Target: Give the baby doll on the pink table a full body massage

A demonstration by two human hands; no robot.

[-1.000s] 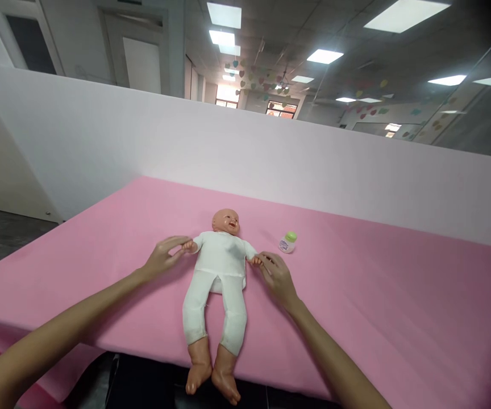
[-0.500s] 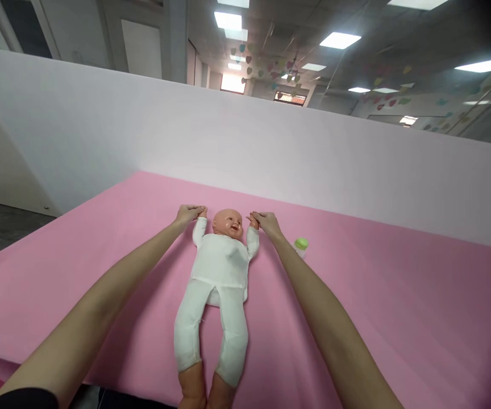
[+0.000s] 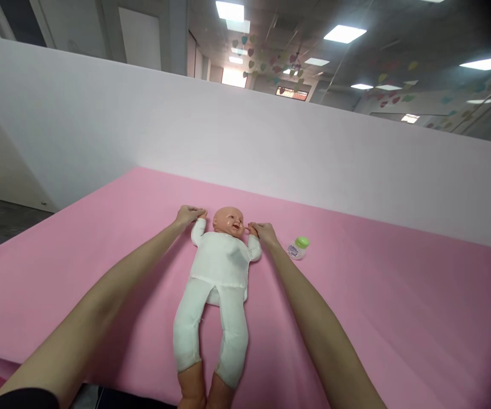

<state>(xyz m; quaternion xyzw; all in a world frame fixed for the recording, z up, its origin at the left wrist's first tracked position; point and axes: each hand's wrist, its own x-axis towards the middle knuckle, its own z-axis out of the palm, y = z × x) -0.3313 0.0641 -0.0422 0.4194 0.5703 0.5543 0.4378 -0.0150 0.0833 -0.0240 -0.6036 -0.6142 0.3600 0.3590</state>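
Note:
A baby doll (image 3: 220,261) with a cloth body and bare head lies face up, its feet toward me. Its arms are bent up beside its head. My left hand (image 3: 189,214) is closed around the doll's hand on the left side. On the other side, my right hand (image 3: 265,233) pinches the doll's other hand, slightly lower than the head. Both my forearms reach along the doll's sides without covering its body. The lower ends of its feet are cut off by the frame's bottom edge.
A small clear bottle (image 3: 297,249) with a green cap stands to the right of my right forearm. The doll rests on a pink covered table (image 3: 377,295). A white partition (image 3: 249,136) rises behind the table's far edge.
My right hand has moved down a little, bringing the doll's hand lower beside its head. My left hand stays nearly in place. More of the bottle now shows past my forearm.

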